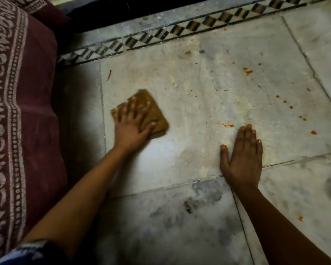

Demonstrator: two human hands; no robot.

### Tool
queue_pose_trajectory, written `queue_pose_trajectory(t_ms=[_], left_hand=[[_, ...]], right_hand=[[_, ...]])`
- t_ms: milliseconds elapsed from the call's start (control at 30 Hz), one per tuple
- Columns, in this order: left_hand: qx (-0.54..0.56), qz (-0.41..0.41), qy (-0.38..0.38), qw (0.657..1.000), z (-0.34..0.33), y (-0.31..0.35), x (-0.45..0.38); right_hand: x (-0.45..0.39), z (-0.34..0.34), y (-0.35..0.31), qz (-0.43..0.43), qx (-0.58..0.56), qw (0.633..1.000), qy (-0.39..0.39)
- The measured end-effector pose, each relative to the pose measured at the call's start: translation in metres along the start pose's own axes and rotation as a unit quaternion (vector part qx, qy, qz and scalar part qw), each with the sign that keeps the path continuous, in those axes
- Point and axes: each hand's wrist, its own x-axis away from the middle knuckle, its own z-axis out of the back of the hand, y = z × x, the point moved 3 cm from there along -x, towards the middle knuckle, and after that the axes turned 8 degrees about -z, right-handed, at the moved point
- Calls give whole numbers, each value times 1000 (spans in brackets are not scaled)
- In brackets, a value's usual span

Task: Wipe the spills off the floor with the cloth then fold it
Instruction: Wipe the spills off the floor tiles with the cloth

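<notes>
A brown folded cloth (157, 119) lies flat on the marble floor (199, 104) at the left of a large pale tile. My left hand (131, 125) presses on it with spread, straight fingers. My right hand (243, 157) rests flat on the floor to the right, fingers straight, holding nothing. Orange-red spill drops (248, 72) are scattered over the right half of the tile, with a smear (228, 125) just above my right fingertips and a lone drop (300, 218) on the lower right tile.
A maroon patterned fabric (21, 111) covers the whole left side, right beside the cloth. A black-and-white diamond border strip (161, 34) runs along the far edge of the tile, with a dark threshold behind it. Grey stains mark the near tiles (204, 196).
</notes>
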Motion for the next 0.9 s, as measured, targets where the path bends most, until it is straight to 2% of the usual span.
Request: queue_pose_trajectory(t_ms=[100,167,233,367,433,500,567,633,733,833,900], left_hand=[[16,168,8,986,11,-40,-31],[39,203,4,978,13,-30,-58],[39,161,-5,986,10,-3,-68],[11,-11,-16,1000,1,29,-17],[8,10,-4,1000,2,9,6],[4,97,3,995,7,-21,3],[17,171,7,985,11,-40,-23],[48,204,-1,978,14,-39,-59],[43,178,-20,983,14,-23,-69],[14,121,-15,993,12,-16,-10],[4,119,-5,993,13,-21,16]], right_hand=[[-1,0,0,-1,5,1000,3],[0,0,0,-5,10,1000,-2],[1,1,-2,-6,10,1000,-4],[1,3,-2,-11,4,1000,-6],[0,3,-1,-13,2,1000,-9],[0,3,-1,-15,5,1000,-9],[1,3,-3,-14,8,1000,-9],[0,3,-3,-14,7,1000,-10],[0,2,-1,-14,4,1000,-10],[0,3,-1,-14,2,1000,-9],[0,2,-1,-17,3,1000,-9]])
